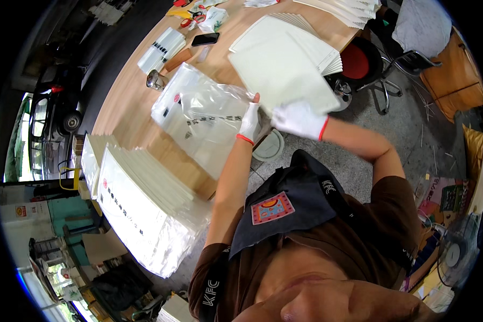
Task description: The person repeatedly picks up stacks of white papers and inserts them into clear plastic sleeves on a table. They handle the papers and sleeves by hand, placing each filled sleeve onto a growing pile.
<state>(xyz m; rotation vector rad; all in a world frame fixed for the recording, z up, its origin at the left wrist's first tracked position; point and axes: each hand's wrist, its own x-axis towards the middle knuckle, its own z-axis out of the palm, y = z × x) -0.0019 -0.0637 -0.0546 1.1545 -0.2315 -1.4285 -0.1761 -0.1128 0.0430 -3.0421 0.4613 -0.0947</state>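
Fingers, left hand: at right edge of clear bag; grip cannot be told. Fingers, right hand: blurred, grip likewise; nearer to 1 pale sheet, just beyond, long axis slanting down rightward.

Plastic bags lay on the table, with the left hand at their right edge. Sheets lay to the bags' right, beyond the right hand. Behind the bags stood a cup, left of a wooden block; a phone lay farther back. Wrapped stacks stood left, nearer the person. A tub stood below the near edge, a seat right of the sheets, a vehicle beyond the left side.
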